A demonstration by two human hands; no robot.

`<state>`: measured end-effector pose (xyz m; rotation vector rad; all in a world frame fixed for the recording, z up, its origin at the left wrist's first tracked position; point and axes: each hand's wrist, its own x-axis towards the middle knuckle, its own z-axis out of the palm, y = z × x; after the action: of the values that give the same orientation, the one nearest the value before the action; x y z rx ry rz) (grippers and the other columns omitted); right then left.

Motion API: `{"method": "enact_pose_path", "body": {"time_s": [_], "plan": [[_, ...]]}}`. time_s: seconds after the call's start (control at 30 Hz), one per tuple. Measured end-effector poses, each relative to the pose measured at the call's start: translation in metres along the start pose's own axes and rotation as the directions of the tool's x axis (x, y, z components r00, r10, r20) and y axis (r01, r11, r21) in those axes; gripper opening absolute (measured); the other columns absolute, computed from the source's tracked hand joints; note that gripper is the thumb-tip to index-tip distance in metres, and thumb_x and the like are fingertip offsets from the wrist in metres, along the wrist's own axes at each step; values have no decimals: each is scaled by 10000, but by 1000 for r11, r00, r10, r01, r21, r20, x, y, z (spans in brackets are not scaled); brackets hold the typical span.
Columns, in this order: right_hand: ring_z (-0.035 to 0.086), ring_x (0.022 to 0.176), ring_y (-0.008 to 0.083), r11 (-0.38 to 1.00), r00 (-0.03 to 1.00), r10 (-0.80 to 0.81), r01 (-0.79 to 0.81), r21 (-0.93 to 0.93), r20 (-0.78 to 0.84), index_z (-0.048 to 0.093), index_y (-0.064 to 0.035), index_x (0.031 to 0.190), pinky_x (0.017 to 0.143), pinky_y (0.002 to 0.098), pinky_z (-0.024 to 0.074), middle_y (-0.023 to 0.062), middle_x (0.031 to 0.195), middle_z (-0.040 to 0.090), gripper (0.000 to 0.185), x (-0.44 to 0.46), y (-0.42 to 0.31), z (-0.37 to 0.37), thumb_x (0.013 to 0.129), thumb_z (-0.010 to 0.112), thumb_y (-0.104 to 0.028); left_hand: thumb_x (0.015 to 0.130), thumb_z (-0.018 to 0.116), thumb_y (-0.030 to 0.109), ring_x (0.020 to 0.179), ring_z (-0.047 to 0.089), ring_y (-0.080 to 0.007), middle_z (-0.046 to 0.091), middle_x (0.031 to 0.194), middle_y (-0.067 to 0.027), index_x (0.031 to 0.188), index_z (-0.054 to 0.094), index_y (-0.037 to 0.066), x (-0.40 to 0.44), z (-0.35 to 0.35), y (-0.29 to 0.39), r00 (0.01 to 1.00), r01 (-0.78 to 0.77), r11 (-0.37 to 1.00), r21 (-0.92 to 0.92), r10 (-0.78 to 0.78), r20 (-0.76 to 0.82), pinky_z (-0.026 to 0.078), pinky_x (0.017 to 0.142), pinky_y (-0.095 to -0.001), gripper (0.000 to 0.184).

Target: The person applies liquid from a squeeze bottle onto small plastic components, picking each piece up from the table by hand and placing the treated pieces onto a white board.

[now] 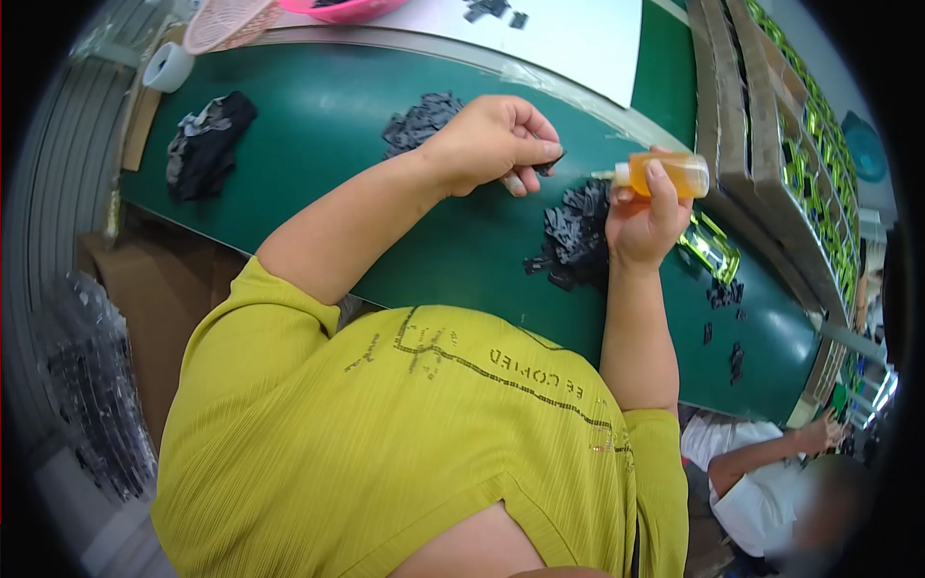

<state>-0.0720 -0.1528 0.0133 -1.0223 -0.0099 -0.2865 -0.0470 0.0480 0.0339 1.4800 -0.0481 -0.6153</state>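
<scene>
My left hand (501, 144) pinches a small black part (545, 166) between thumb and fingertips, above the green table. In my right hand (647, 214) is a clear squeeze bottle (679, 175) of amber liquid, tilted on its side. Its pale nozzle points left, toward the black part but apart from it. Below the nozzle lies a heap of small black parts (576, 236). A second pile of dark grey parts (419, 123) sits behind my left wrist, partly hidden by it.
The green table (318, 125) holds a dark cloth (210, 144), a white tape roll (168, 67), a yellow-green shiny part (710, 248) and scattered black pieces. Cardboard trays (771, 135) of similar shiny parts line the right. A pink basin (342, 8) is at the back; another person (761, 482) sits lower right.
</scene>
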Motion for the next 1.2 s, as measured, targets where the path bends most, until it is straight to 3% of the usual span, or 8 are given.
{"method": "enact_pose_path", "body": {"time_s": [0.17,0.43,0.73,0.83,0.93,1.13,1.2], "plan": [[528,542,134,998,1000,-30,30,-57,2,523,13,1011,447,222,412,98,780,594,244,6,4,-5,801,634,-43,855,623,68,688,668,-168,637,828,-111,1153,536,-66,9,13,-28,992,19,1000,-21,-16,127,540,606,-236,338],[526,536,95,967,993,-86,104,-234,84,551,7,967,475,205,420,80,776,612,213,2,9,-2,790,668,-14,846,612,52,677,674,-174,644,819,-115,1116,555,-68,7,12,-22,994,58,998,-7,-57,90,542,600,-239,301],[531,543,96,965,993,-82,101,-244,86,553,2,970,476,206,422,74,782,613,226,1,10,-2,782,677,-21,839,608,39,669,673,-179,644,834,-128,1103,554,-78,7,12,-21,994,63,998,-16,-61,87,545,590,-248,294],[543,550,122,951,990,-94,120,-283,103,552,22,1004,477,214,422,94,791,600,200,1,11,-3,823,625,-21,837,609,38,662,671,-179,642,846,-132,1097,556,-79,7,12,-22,995,58,998,-17,-56,86,547,586,-249,290],[536,547,99,959,993,-79,100,-265,88,551,-3,979,479,208,432,76,799,616,240,1,10,-1,779,683,-24,835,609,37,658,670,-180,641,853,-132,1092,558,-79,7,12,-22,995,58,998,-12,-56,85,548,583,-252,286],[530,541,103,934,987,-149,161,-320,61,551,-4,976,475,208,424,73,771,609,231,-1,9,2,783,675,-27,831,610,36,663,672,-181,644,860,-135,1084,562,-72,7,13,-22,995,59,998,-27,-56,79,551,586,-254,279],[526,534,108,962,988,-140,150,-228,62,548,4,976,470,208,416,77,759,604,224,2,5,1,787,662,-25,827,608,33,667,674,-184,644,866,-138,1079,562,-69,8,12,-23,995,58,998,-38,-55,78,551,587,-253,275]]}}
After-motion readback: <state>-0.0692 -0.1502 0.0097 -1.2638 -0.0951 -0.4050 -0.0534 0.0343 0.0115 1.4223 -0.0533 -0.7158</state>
